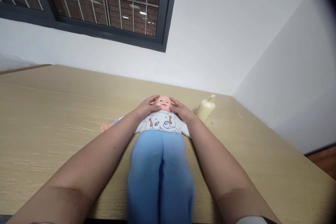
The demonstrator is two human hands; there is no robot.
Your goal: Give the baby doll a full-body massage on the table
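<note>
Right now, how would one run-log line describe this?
left hand: on doll's head | right hand: its other side | doll: face-up on table | bottle: right of doll

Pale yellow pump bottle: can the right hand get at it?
Likely yes: the right hand touches the doll's round pink head, close to the bottle, nothing visible between them.
</note>
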